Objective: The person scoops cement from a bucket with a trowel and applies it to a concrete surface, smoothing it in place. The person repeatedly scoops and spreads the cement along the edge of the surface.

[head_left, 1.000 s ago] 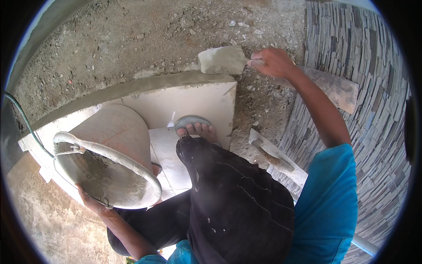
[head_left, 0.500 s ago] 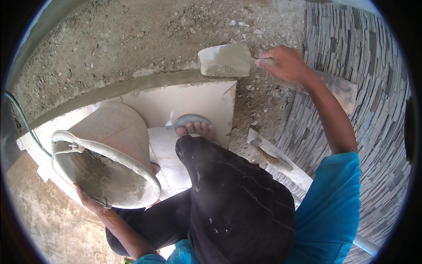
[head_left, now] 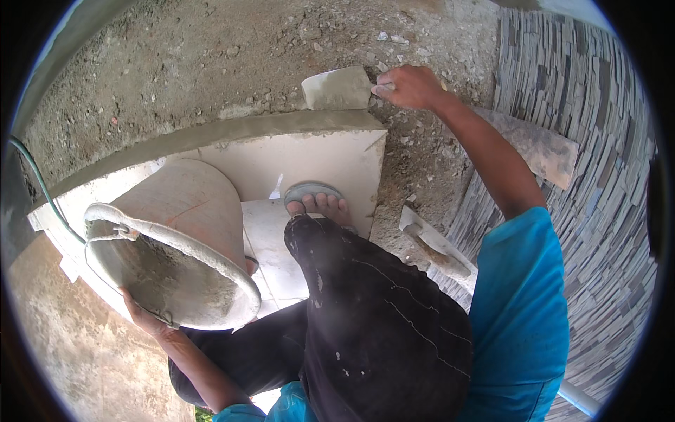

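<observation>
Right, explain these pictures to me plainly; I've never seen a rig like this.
There is no machine here, just a person working bare-handed. The view comes from the left of two fisheye cameras worn on that person's head, looking down, so straight edges bend. The left hand holds the rim of a pale bucket, smeared grey inside. The right hand holds a trowel, its blade near the grey strip edging the pale tiles. A flat float with a handle lies on the right, by the grey stone-patterned surface.

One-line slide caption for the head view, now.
Right hand holds a trowel near the grey ledge; left hand at a tilted bucket.
</observation>
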Action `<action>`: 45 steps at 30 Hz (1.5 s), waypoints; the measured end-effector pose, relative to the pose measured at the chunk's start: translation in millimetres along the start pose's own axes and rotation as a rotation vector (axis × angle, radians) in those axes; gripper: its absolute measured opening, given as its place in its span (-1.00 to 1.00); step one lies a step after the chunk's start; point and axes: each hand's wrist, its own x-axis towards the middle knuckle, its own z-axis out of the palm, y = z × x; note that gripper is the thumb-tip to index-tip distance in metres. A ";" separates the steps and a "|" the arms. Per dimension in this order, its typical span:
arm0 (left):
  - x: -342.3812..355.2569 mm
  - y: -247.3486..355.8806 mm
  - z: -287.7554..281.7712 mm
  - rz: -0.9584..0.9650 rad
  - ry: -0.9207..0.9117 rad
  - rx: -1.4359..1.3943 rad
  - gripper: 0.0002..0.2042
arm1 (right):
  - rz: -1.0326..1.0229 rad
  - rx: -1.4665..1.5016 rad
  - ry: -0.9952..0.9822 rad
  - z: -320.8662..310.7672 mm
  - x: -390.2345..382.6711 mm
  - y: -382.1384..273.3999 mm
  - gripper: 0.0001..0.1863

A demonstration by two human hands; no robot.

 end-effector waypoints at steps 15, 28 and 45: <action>-0.6 0.2 2.2 -0.001 -0.024 -0.028 -0.35 | -0.071 0.084 -0.064 -57.2 -41.1 -31.6 -0.60; -4.9 2.1 8.4 0.009 0.010 0.007 -0.37 | 0.044 0.053 -0.055 -61.9 -57.4 -19.1 -0.60; 6.7 -2.4 -14.4 0.018 0.007 -0.025 -0.40 | 0.026 0.010 -0.053 -89.9 -86.9 -36.3 -0.63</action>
